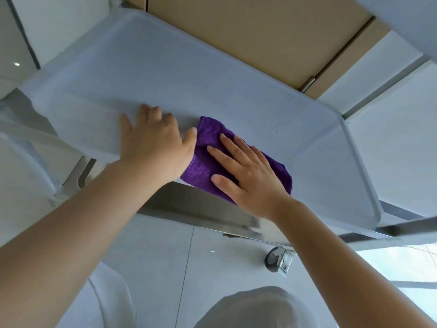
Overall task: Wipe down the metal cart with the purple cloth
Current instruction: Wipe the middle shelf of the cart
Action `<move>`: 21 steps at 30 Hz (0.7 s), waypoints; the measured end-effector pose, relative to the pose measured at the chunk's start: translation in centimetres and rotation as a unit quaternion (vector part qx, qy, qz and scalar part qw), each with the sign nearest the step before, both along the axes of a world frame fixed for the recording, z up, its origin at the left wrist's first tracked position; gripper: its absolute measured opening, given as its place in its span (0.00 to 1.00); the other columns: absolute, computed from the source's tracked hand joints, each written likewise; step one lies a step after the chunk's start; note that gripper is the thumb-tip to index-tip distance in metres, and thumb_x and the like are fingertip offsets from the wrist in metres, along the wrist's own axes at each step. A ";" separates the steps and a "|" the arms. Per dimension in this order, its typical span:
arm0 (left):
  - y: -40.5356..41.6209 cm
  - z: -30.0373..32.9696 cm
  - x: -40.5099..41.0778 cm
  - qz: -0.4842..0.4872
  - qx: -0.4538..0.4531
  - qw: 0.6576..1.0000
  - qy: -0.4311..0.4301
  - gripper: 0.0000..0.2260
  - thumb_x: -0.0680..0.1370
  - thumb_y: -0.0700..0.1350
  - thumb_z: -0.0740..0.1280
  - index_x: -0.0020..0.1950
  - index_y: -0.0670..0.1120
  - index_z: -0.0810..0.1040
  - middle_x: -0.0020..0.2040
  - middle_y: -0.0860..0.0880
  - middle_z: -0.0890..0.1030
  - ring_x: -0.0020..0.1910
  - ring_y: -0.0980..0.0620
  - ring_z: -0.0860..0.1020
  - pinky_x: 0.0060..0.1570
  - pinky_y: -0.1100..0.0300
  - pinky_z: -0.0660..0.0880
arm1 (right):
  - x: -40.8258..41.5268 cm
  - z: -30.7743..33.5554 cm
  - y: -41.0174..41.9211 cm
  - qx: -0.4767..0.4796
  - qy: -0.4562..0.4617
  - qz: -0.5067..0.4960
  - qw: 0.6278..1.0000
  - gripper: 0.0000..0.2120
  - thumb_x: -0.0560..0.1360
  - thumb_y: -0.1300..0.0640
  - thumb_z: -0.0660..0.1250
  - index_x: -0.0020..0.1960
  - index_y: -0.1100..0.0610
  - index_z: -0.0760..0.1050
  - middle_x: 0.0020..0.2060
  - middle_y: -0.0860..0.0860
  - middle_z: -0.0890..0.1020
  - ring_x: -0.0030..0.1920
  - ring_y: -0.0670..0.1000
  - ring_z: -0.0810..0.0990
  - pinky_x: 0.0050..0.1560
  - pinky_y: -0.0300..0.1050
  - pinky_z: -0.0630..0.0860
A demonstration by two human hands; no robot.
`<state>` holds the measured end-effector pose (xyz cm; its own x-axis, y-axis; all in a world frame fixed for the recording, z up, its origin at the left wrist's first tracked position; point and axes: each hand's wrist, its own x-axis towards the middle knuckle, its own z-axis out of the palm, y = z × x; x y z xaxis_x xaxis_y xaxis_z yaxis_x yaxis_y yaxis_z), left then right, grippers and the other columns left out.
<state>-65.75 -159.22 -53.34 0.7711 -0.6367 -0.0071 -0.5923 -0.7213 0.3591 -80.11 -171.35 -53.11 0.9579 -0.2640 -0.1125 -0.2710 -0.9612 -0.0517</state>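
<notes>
right hand: right hand (250, 176) flat, palm down on the purple cloth (205, 162); fingers (222, 157) spread and straight, pointing up-left; grip wide, nothing pinched, just pressing the cloth down
right arm: bare forearm runs in from the lower right, wrist over the near rim of the cart
left hand: left hand (153, 143) palm down on the near-left part of the cart top; fingers reach onto the flat surface, slightly blurred; thumb tip touches the left edge of the cloth; grip wide, holds nothing
left arm: bare forearm comes from the lower left, crossing over the cart's near edge
cloth: folded, bunched, lies on the near edge of the cart top between the two hands, mostly under the right hand; lower part hangs a little over the near rim
cart: metal cart (165, 67) top is a shallow tray with a raised rim; only the cloth and hands on it
cart below: shiny side panel under the near rim, one caster wheel (279, 259) on the floor (165, 256)
behind cart: cardboard box (248, 31) just past the far rim
floor: pale tiles
</notes>
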 end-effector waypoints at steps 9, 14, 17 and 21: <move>-5.5 -0.5 -6.0 -0.041 -0.038 0.998 -0.010 0.27 0.81 0.54 0.48 0.76 0.42 0.53 0.76 0.44 0.55 0.74 0.46 0.54 0.72 0.48 0.51 | 1.7 -0.2 -5.5 0.025 -0.015 0.009 1.000 0.31 0.73 0.36 0.37 0.75 0.40 0.51 0.77 0.43 0.49 0.76 0.45 0.43 0.74 0.46 0.40; -7.0 -0.8 -7.6 -0.054 0.000 0.998 -0.033 0.27 0.81 0.55 0.45 0.77 0.44 0.48 0.78 0.46 0.46 0.76 0.47 0.44 0.72 0.45 0.46 | 3.7 -0.7 -9.5 0.021 -0.034 0.002 0.999 0.23 0.80 0.41 0.48 0.75 0.40 0.53 0.76 0.43 0.51 0.76 0.46 0.45 0.75 0.47 0.43; -7.1 -0.8 -7.9 -0.042 0.037 0.998 -0.039 0.28 0.80 0.56 0.45 0.77 0.44 0.44 0.77 0.46 0.42 0.76 0.47 0.41 0.71 0.44 0.44 | 5.3 -0.8 -11.7 0.015 -0.046 -0.026 0.998 0.24 0.80 0.40 0.49 0.75 0.40 0.53 0.76 0.43 0.51 0.76 0.47 0.46 0.75 0.48 0.44; -8.0 -0.4 -8.2 -0.004 0.060 0.998 0.010 0.28 0.81 0.54 0.48 0.77 0.44 0.43 0.77 0.44 0.42 0.76 0.46 0.39 0.71 0.43 0.41 | 7.8 -0.9 -14.4 0.010 -0.054 -0.097 0.994 0.25 0.80 0.40 0.48 0.75 0.42 0.53 0.77 0.45 0.52 0.76 0.49 0.47 0.74 0.49 0.44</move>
<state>-73.90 -167.22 -53.72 0.7647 -0.6365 -0.1001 -0.5916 -0.7552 0.2823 -72.35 -185.75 -54.02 0.8957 -0.4442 -0.0180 -0.4434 -0.8896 -0.1094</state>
